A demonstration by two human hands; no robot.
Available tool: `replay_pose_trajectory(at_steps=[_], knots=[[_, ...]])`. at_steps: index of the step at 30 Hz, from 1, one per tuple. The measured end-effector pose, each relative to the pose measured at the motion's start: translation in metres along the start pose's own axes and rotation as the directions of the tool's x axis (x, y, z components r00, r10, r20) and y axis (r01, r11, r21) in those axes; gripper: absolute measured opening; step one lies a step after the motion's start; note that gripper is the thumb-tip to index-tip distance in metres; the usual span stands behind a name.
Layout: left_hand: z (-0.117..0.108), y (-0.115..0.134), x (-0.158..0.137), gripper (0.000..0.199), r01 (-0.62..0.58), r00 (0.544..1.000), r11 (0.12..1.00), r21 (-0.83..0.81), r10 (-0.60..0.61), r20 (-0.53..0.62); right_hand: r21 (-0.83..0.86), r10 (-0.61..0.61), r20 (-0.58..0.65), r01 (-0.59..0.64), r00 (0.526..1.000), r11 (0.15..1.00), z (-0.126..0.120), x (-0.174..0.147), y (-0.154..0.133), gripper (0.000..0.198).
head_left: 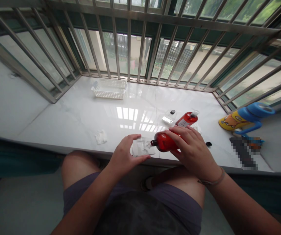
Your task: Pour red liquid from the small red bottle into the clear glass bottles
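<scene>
My right hand (191,147) is wrapped round a red bottle (163,142) with a black neck, tipped so its mouth points left. That mouth is at the opening of a small clear glass bottle (140,148); whether the two touch, I cannot tell. Around the clear bottle curve the thumb and fingers of my left hand (127,151), holding it near the counter's front edge. Beyond my right hand stands a second red bottle (186,120) with a white label and a clear cap. Beside it is another clear bottle (169,118) with a black cap.
A white perforated basket (109,93) sits at the back by the barred window. A crumpled white tissue (101,137) lies left of my hands. On the right are a black cap (208,144), a blue and yellow flask (245,117) and a blurred-out dark object (243,153).
</scene>
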State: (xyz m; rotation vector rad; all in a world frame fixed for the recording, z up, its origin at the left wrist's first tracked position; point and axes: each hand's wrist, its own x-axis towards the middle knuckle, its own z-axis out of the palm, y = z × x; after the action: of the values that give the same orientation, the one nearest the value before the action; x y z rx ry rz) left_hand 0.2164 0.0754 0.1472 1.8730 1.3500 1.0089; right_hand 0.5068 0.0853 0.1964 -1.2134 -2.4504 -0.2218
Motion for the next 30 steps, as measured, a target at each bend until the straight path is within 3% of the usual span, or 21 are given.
replay_pose_trajectory(at_steps=[5,30], knots=[[0.0011,-0.0004,-0.0011,0.071,0.023,1.0,1.0,0.002,-0.023,0.014,-0.038,-0.02,-0.003,0.02,1.0,0.999,0.0009,-0.0002,-0.0005,0.055],[0.0036,-0.0053,-0.004,0.072,0.067,0.998,0.997,-0.025,-0.067,0.023,-0.042,-0.018,0.008,0.018,1.0,0.999,0.0056,-0.0016,-0.002,0.054]])
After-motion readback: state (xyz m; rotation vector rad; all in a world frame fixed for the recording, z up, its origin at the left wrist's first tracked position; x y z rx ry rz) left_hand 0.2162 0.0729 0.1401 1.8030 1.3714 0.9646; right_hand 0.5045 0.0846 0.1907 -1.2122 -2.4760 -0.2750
